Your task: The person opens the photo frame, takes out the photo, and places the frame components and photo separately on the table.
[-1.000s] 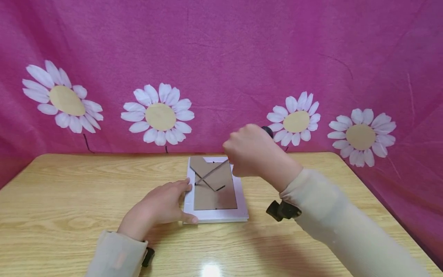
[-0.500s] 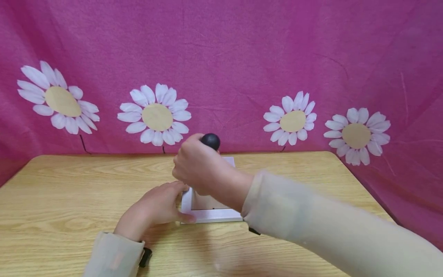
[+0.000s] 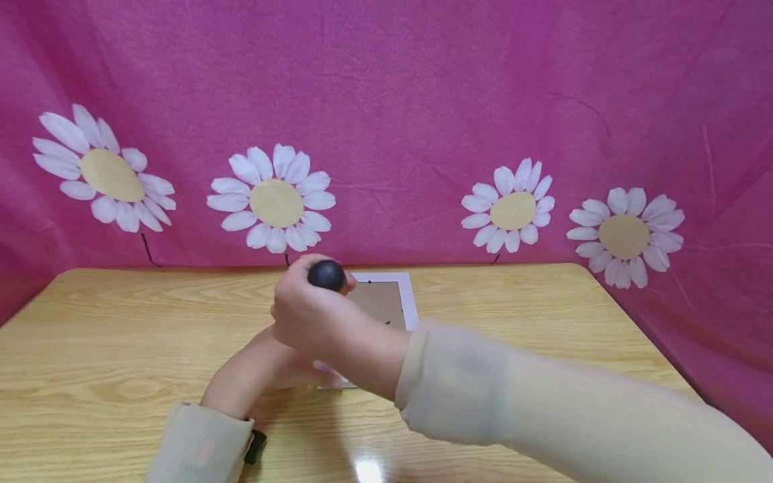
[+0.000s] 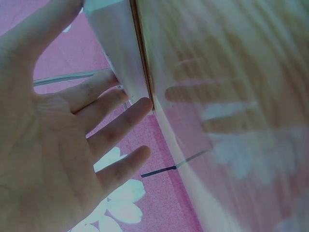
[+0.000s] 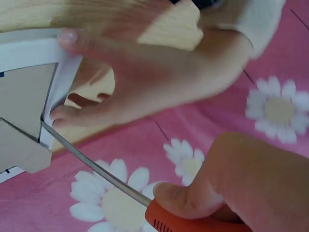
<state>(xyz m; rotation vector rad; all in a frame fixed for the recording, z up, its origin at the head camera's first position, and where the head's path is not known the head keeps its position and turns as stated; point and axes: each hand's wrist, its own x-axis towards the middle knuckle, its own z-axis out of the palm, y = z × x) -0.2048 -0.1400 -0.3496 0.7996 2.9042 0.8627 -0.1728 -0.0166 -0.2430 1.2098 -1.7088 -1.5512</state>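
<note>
Pink cloth printed with white daisies hangs behind a wood-grain table. The right hand has its fingers clamped round the orange handle of a screwdriver, thumb laid along it near the shaft, a grip that seems meant to steer the tip; the black butt end points up in the head view. The left hand has its fingers fairly straight and apart, thumb on the near edge and fingertips against the left side, probably to keep the work from sliding. Beneath both hands lies the white frame, flat with its brown backing board facing up, which seems to leave the back within reach. The slim shaft slants down to where the board meets the white border, just beside a left fingertip, perhaps to work at a small fastening there; I cannot make one out. Near the tip, a cardboard flap overlaps the border.
</note>
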